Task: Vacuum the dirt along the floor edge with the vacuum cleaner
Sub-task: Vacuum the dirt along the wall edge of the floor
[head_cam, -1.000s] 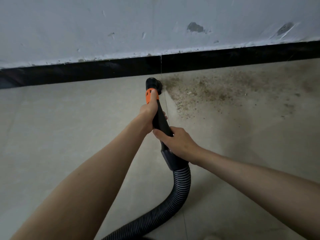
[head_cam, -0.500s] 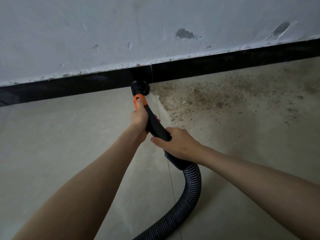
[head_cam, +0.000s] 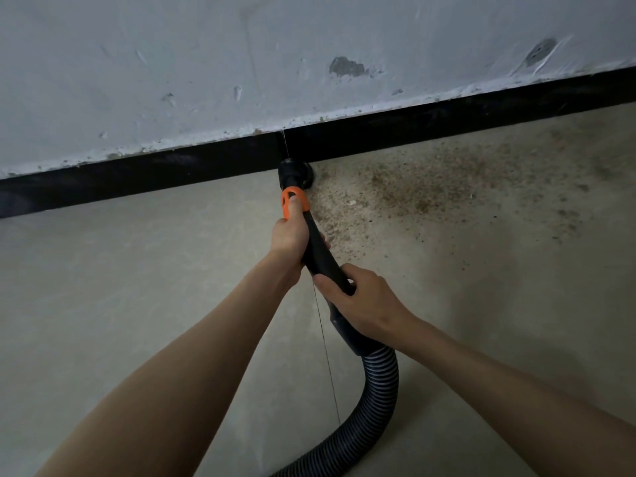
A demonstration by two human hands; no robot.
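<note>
Floor: smooth pale grey tile, matt, with one thin grout line running from the wall toward the viewer. Broad open tile lies left of the arms; open tile also lies right of them, beyond the speckled patch.

Skirting board: glossy black strip along the floor edge, slanting up to the right, with a vertical joint just above the nozzle.

Wall: whitish plaster, scuffed, with chipped grey patches and a ragged paint line where it meets the skirting board.

Dirt: brown and tan grit, fine and speckled, spread over the tile right of the nozzle, densest near the skirting board and thinning toward the viewer.

Vacuum cleaner: round black nozzle touching the floor at the foot of the skirting board, at the left margin of the dirt; orange collar behind it; rigid black curved tube; ribbed black hose looping down to the bottom edge.

Left hand: grips the tube just behind the collar, fingers wrapped round, thumb lying along the orange part.

Right hand: grips the tube lower down, near the hose joint, fingers curled round it.
</note>
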